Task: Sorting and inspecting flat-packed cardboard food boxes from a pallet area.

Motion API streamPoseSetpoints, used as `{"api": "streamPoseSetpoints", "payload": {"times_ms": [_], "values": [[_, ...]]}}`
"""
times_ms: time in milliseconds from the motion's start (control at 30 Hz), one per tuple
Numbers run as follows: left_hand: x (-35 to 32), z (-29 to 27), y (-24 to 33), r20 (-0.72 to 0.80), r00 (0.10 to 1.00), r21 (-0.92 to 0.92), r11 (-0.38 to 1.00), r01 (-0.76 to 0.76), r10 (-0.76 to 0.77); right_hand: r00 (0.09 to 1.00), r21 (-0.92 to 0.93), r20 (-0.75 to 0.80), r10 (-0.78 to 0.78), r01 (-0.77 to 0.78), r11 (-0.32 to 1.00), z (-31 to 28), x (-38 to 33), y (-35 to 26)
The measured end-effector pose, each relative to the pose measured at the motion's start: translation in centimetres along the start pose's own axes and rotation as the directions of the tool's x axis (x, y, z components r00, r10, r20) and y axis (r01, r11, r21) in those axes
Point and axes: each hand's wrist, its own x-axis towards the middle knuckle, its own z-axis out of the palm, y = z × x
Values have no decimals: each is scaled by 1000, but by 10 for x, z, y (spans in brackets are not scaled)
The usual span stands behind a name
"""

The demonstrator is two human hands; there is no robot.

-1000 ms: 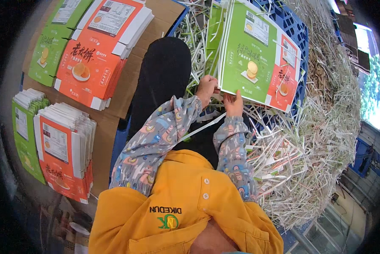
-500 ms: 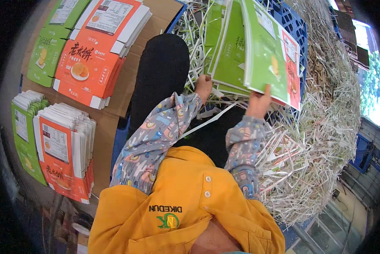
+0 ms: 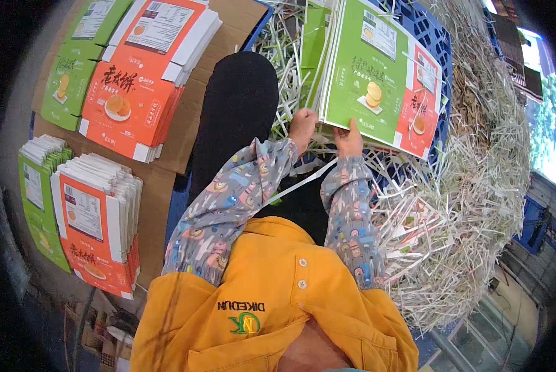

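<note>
In front of me a stack of flat printed carton sheets, green and orange with white edges, lies tilted over a blue plastic crate. My right hand grips the lower edge of the stack, thumb on top and fingers underneath. Closed at the lower left corner of the stack is my left hand, its fingers curled against the sheet edges. How many sheets each hand holds is hidden. Further green sheets show behind the stack's left side.
Shredded paper strips heap up on the right and around the crate. On a brown cardboard sheet at left lie piles of orange cartons and green cartons. Nearer me are more orange cartons. My black-clad knee is beside them.
The top green and orange sheets have settled flatter and squarer on the stack. My right hand has slid left along the lower edge, closer to my left hand, which has barely moved.
</note>
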Motion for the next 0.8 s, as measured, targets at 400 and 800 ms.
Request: {"api": "streamPoseSetpoints", "payload": {"times_ms": [400,800], "values": [[-17,9,61,279,958,-355,921,160,-59,981,258,57,-186,165,952,15,-28,-41],[73,4,116,59,628,853,288,-436,776,903,-571,265,-339,430,700,-186,-158,-17]]}}
